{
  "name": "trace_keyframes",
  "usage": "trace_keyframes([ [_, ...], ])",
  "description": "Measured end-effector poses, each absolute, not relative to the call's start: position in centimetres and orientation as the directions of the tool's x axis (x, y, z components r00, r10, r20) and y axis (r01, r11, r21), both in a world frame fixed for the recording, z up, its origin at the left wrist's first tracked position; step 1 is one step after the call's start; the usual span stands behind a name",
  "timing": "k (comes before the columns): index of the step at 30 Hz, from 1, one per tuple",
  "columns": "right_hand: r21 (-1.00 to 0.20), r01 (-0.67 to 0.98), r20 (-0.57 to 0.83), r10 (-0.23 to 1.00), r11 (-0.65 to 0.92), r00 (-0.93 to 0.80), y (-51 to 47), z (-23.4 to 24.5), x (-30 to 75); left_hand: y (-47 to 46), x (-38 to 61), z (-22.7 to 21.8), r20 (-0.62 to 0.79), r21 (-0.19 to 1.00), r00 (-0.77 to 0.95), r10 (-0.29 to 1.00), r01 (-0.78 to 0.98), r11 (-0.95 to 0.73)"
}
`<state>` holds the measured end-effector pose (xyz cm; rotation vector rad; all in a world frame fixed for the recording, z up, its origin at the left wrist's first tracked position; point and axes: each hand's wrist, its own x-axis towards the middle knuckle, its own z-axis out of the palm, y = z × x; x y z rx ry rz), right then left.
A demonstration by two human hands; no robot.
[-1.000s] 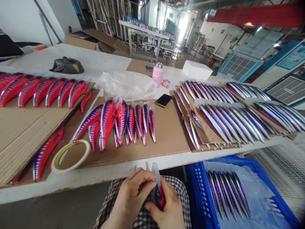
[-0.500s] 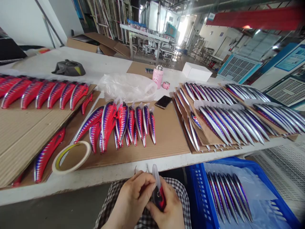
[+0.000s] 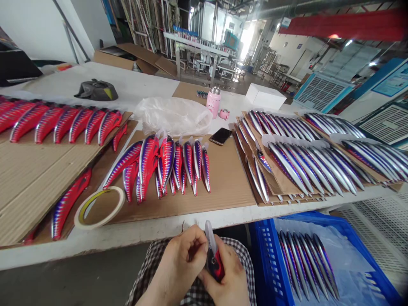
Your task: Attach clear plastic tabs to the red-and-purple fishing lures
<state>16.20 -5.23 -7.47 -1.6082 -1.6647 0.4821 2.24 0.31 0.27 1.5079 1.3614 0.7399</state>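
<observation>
Left hand [image 3: 180, 261] closer now on glossy, tapered red lure [image 3: 216, 262], right hand [image 3: 231, 280] beneath.

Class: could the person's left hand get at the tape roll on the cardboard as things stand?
Probably yes: the tape roll lies near the front edge of the table, nothing between it and the left hand. Its fingers pinch the lure, though, and would have to let go.

No text legible — wall sign [image 3: 393, 78] blurred
</observation>
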Motion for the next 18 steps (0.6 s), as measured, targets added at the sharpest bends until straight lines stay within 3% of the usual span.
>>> trace_keyframes([
  [18,-0.731,0.668,0.253,0.964,0.138,0.078,-5.12,-6.61,16.24,0.12,2.27,0.52,-0.093,0.918,0.235,0.967,0.398,-0.008],
])
